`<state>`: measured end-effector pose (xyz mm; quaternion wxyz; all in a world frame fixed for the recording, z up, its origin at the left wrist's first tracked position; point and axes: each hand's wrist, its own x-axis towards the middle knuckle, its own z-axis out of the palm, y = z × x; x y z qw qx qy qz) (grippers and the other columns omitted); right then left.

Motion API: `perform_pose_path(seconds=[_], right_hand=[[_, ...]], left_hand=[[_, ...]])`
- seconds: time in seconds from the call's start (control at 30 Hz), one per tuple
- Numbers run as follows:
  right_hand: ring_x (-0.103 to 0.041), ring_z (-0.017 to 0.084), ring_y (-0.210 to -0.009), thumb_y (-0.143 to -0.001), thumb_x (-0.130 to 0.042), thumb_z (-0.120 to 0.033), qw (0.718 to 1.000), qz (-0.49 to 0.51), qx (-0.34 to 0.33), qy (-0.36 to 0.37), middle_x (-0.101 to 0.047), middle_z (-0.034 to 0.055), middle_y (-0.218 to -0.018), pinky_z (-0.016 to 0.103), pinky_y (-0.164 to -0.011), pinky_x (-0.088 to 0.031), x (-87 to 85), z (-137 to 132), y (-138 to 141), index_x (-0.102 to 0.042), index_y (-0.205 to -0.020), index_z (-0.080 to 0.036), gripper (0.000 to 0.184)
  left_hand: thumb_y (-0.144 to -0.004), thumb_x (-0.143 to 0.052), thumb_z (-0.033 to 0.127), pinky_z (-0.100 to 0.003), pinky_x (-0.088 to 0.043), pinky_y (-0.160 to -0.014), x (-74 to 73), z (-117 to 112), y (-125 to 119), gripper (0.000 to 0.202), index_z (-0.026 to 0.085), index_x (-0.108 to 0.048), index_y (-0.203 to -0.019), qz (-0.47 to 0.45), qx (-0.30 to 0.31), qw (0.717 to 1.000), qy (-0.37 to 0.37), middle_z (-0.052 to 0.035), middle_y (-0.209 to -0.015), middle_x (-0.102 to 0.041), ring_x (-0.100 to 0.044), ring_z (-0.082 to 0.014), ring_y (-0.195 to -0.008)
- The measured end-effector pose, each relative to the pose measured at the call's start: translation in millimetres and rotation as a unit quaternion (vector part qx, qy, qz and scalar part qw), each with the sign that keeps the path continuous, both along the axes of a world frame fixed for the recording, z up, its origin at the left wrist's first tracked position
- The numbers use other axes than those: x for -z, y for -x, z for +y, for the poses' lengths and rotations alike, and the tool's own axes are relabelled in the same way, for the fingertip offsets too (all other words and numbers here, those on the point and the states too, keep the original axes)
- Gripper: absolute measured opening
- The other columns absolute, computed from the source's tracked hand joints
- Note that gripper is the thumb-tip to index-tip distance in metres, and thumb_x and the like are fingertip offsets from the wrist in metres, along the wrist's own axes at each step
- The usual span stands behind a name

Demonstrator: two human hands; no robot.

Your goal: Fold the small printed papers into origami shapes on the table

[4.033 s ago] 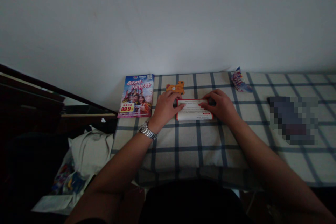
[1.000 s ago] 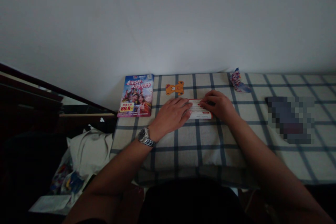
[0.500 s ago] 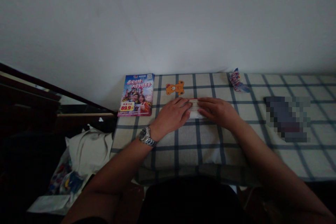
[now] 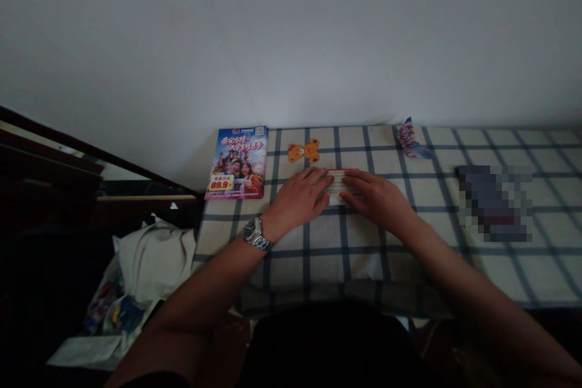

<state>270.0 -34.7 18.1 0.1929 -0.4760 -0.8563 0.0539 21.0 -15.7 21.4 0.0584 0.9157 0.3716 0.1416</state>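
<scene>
A small white sheet of printed paper (image 4: pixel 336 190), with a red strip along its far edge, lies flat on the checked cloth. On its left side rests my left hand (image 4: pixel 301 197), fingers stretched out and lying on the paper. My right hand (image 4: pixel 375 194) lies over the right side, its fingers flat and the thumb a little apart from them. Both hands hide the paper's ends, so I cannot see its full size. A silver watch (image 4: pixel 257 234) is on my left wrist. Just beyond my left hand lies an orange teddy bear cutout (image 4: pixel 304 151).
A stack of colourful flyers (image 4: pixel 237 163) lies at the left end of the checked cloth (image 4: pixel 318 267). At the back right is a crumpled colourful wrapper (image 4: pixel 410 140). A blurred-out dark object (image 4: pixel 493 200) lies further right. White bags (image 4: pixel 157 260) stand low on the left.
My right hand's fingers have shifted slightly, with the thumb further from the index finger. More of the paper's red far edge shows. My left hand stays nearly still.
</scene>
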Motion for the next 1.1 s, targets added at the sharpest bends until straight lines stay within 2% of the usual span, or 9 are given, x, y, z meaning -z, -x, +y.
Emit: perform_pose_path(seconds=[0.27,0.43,0.63,0.87,1.1], right_hand=[[-0.071,0.035,-0.128,-0.105,-0.062,-0.041,0.999,-0.023,0.026,0.011,-0.067,0.0160,-0.149,0.052,-0.106,-0.061,-0.1,-8,7,-0.067,-0.141,-0.016,0.043],[-0.071,0.035,-0.125,-0.104,-0.063,-0.043,0.998,-0.036,0.042,0.007,-0.065,0.0167,-0.149,0.051,-0.104,-0.061,0.1,-11,12,-0.067,-0.140,-0.018,0.044],[-0.068,0.035,-0.131,-0.105,-0.062,-0.044,0.998,-0.037,0.048,0.007,-0.061,0.0160,-0.156,0.051,-0.110,-0.058,3.4,-13,13,-0.065,-0.143,-0.018,0.047],[-0.065,0.036,-0.136,-0.103,-0.063,-0.050,0.998,-0.022,0.062,-0.011,-0.064,0.0176,-0.153,0.054,-0.112,-0.056,8.0,-16,18,-0.067,-0.141,-0.017,0.051],[-0.063,0.037,-0.139,-0.102,-0.064,-0.046,0.998,-0.018,0.056,-0.003,-0.060,0.0190,-0.157,0.057,-0.118,-0.051,8.8,-19,19,-0.062,-0.146,-0.016,0.052]], left_hand=[[-0.111,-0.047,0.033,-0.047,-0.044,-0.124,3.4,-3,0,0.043,0.015,-0.057,-0.149,0.016,-0.008,1.000,-0.010,-0.0106,-0.154,-0.057,-0.051,-0.0302,-0.143],[-0.110,-0.049,0.034,-0.047,-0.043,-0.125,4.5,-3,0,0.045,0.015,-0.056,-0.150,0.015,-0.013,1.000,-0.004,-0.0113,-0.155,-0.056,-0.050,-0.0298,-0.144],[-0.110,-0.049,0.034,-0.047,-0.041,-0.127,4.1,-4,-1,0.045,0.016,-0.055,-0.151,0.016,-0.015,1.000,0.000,-0.0112,-0.156,-0.055,-0.050,-0.0300,-0.145],[-0.109,-0.049,0.033,-0.047,-0.041,-0.127,5.6,-7,-1,0.045,0.016,-0.055,-0.151,0.012,-0.021,1.000,-0.004,-0.0117,-0.157,-0.055,-0.049,-0.0306,-0.146],[-0.109,-0.048,0.034,-0.047,-0.040,-0.126,5.2,-7,-2,0.046,0.017,-0.054,-0.151,0.010,-0.020,1.000,0.000,-0.0127,-0.157,-0.054,-0.048,-0.0300,-0.147]])
